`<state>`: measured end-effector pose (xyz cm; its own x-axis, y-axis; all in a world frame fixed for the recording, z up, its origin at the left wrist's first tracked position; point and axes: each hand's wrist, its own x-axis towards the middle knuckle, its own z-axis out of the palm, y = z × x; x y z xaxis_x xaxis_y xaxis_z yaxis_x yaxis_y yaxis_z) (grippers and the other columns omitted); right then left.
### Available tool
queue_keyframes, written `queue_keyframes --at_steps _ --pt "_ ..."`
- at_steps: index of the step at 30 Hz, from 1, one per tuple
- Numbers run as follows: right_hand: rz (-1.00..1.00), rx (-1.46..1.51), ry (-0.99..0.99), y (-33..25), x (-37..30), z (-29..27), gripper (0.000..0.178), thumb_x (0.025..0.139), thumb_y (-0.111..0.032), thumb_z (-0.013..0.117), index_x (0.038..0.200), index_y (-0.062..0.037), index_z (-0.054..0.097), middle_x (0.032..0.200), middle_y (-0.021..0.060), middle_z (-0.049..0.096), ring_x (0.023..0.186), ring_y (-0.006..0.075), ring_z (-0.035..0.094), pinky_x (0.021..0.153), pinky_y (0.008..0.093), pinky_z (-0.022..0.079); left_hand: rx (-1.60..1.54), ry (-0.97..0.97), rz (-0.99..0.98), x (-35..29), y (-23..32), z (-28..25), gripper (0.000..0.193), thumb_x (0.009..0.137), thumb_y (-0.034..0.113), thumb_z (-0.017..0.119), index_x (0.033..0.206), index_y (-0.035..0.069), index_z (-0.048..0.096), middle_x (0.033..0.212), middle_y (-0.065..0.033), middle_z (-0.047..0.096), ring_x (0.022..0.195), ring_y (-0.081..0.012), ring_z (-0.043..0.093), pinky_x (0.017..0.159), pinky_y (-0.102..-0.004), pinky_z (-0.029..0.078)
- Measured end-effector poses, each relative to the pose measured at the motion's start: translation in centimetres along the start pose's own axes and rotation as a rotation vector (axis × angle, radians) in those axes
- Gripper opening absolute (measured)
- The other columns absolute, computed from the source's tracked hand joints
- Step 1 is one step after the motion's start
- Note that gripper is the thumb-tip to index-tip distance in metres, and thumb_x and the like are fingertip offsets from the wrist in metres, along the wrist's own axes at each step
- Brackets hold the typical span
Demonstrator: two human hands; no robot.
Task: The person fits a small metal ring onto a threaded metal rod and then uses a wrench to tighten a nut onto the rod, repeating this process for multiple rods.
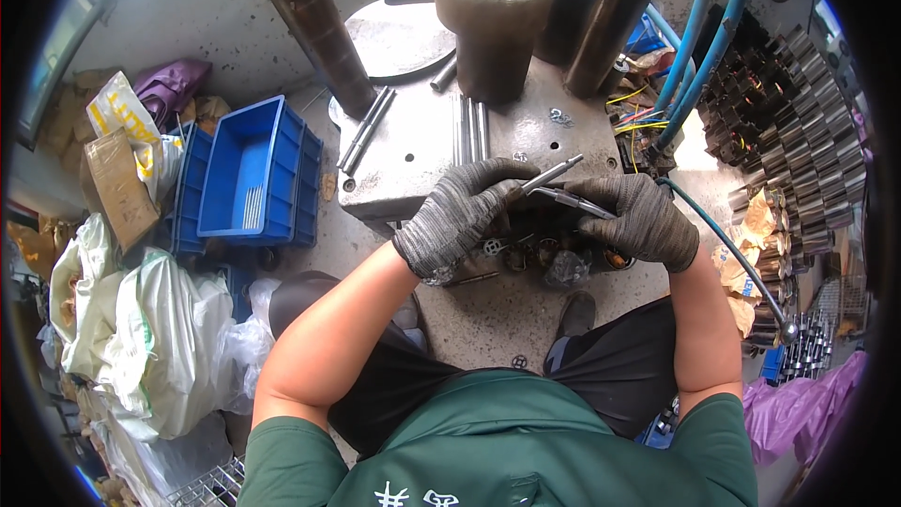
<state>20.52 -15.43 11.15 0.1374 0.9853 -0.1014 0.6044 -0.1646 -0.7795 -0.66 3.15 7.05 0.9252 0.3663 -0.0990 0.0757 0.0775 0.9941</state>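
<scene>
Both of my hands wear grey knitted gloves and meet over the front edge of a steel machine table [375,190]. My left hand [460,211] is closed on a slim metal rod [554,173], whose narrower end points up to the right. In my right hand [643,216], the fingers are wrapped round a narrow metal tool [572,200]; its exact kind is hard to make out. The tool's tip lies close beside the rod, near my left fingertips; whether they touch, I cannot tell. Several similar rods [471,131] lie side by side on the table behind my left hand.
A thick round ram [493,28] stands over the table between two steel columns [314,28]. More rods [366,131] lie at the table's left. Blue bins [249,169] and white sacks [160,338] are on the left. Blue hoses [718,38] and stacked metal tubes [798,131] fill the right.
</scene>
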Motion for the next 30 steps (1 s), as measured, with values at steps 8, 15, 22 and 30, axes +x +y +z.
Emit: queue_keyframes --at_steps 8,15,22,30 --pt "-0.013 0.056 -0.048 -0.3 0.5 0.6 0.055 0.081 -0.008 0.075 0.135 -0.0036 0.067 0.106 0.0148 0.076 0.097 0.0178 0.072 0.090 0.0361 0.057 -0.161 -0.030 -0.139 0.2 -0.4 -0.4 0.040 0.104 0.028 0.067 0.134 0.002 0.067 0.085 -0.0022 0.071 0.065 -0.0058 0.062 0.060 -0.0212 0.052" --pt "-0.087 0.477 -0.092 1.0 0.7 2.3 0.061 0.087 -0.008 0.076 0.145 -0.0024 0.058 0.115 0.0085 0.073 0.103 0.0182 0.069 0.091 0.0356 0.056 -0.687 -0.153 -0.238 0.4 -0.9 -1.0 0.049 0.105 0.024 0.061 0.145 -0.004 0.053 0.084 -0.0130 0.072 0.059 -0.0187 0.070 0.053 -0.0295 0.060" --pt "0.243 0.899 -0.128 1.4 -0.1 0.8 0.054 0.091 -0.018 0.075 0.140 -0.0035 0.058 0.113 0.0083 0.070 0.093 0.0162 0.068 0.081 0.0334 0.058 -0.198 0.049 -0.115 0.6 0.2 -2.6 0.047 0.105 0.029 0.061 0.143 0.000 0.058 0.080 -0.0081 0.072 0.054 -0.0130 0.065 0.050 -0.0245 0.052" --pt "0.268 0.914 0.195 2.8 -0.1 -0.1 0.054 0.083 -0.008 0.071 0.134 0.0000 0.057 0.103 0.0095 0.070 0.082 0.0145 0.066 0.072 0.0275 0.056 1.287 0.628 0.035 2.2 -2.5 -9.7 0.047 0.098 0.009 0.060 0.142 0.023 0.063 0.123 -0.0188 0.066 0.111 -0.0365 0.067 0.100 -0.0439 0.054"
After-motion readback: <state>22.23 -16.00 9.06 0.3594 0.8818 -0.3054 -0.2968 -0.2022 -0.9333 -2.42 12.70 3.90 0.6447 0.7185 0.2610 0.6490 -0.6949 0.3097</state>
